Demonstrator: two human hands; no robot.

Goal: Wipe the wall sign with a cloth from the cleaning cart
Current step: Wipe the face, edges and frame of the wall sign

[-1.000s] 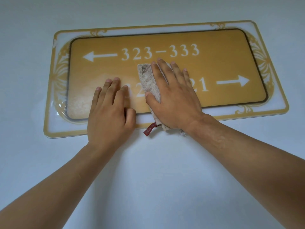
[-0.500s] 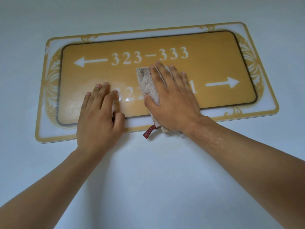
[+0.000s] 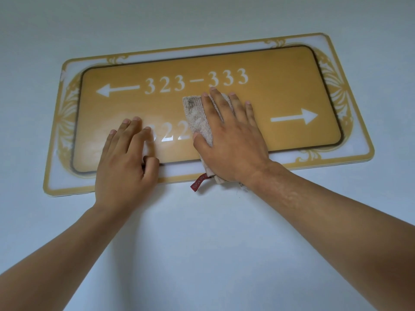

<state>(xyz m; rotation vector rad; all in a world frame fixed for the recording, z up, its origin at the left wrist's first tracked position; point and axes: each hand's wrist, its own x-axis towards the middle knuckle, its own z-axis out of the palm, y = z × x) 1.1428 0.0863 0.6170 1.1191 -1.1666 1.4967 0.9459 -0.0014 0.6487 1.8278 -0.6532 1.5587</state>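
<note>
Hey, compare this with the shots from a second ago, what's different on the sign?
Little has changed. The right hand has slid the cloth slightly rightward over the lower row of numbers, uncovering more digits between the hands. The left hand stays flat on the sign, and the cloth's red tag still hangs below the frame.

The sign (image 3: 280, 90) reads "323–333"; below, "322" shows; the rest is covered.
</note>
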